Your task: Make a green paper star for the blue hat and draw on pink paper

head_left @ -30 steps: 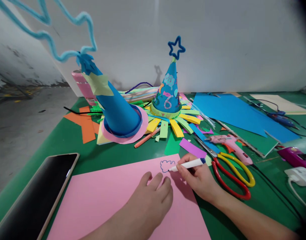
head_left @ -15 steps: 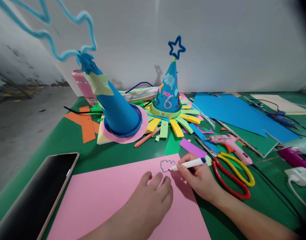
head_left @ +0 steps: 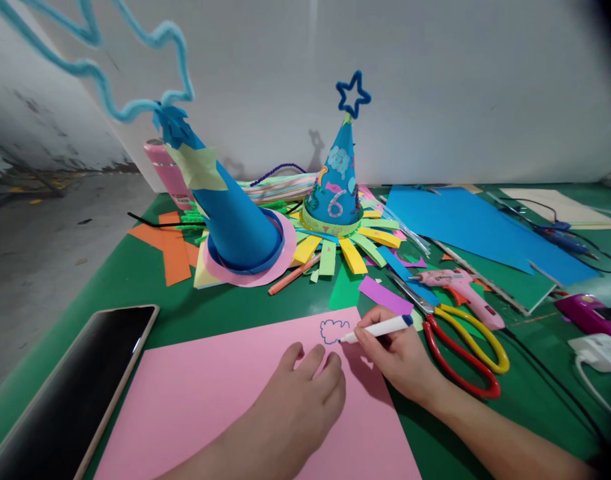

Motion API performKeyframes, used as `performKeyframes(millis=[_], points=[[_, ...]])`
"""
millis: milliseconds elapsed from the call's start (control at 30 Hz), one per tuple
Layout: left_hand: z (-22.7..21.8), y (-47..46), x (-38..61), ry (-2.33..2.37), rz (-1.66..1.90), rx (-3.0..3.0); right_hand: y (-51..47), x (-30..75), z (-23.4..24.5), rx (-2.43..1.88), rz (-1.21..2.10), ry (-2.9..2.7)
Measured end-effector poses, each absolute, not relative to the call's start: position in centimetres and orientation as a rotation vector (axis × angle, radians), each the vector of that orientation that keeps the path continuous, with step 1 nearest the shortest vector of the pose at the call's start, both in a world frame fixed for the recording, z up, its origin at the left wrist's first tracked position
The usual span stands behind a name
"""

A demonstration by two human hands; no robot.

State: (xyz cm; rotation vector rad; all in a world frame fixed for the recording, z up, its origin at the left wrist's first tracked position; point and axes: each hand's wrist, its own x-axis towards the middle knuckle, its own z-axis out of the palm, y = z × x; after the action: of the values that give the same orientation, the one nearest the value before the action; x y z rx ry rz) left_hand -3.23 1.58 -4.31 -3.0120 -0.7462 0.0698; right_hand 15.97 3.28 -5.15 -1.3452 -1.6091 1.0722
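Observation:
A sheet of pink paper (head_left: pixel 200 387) lies on the green table in front of me. Near its far right corner is a wavy, cloud-like outline (head_left: pixel 332 332) in dark blue ink. My right hand (head_left: pixel 402 357) grips a white marker (head_left: pixel 385 327) with a dark blue end, its tip at the lower right of the outline. My left hand (head_left: pixel 308 403) rests on the paper just below the drawing, fingers slightly bent and apart, holding nothing.
Scissors (head_left: pixel 465 340) and a pink glue gun (head_left: pixel 465 290) lie right of my right hand. A phone (head_left: pixel 75 387) is at left. Behind stand a tall blue cone hat (head_left: pixel 240 220) and a decorated cone hat (head_left: pixel 338 180), among paper strips. Blue card (head_left: pixel 465 220) lies at back right.
The marker tip has moved very slightly to the right, and the ink line follows it. My left hand stays in place.

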Motion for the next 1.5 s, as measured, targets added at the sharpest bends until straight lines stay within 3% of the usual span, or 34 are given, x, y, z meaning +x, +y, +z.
performKeyframes(millis=[1500], points=[[-3.8,1.6,-3.2,-0.747,0.076,-3.017,3.4,18.1,-5.0,-1.331,1.136,-1.477]])
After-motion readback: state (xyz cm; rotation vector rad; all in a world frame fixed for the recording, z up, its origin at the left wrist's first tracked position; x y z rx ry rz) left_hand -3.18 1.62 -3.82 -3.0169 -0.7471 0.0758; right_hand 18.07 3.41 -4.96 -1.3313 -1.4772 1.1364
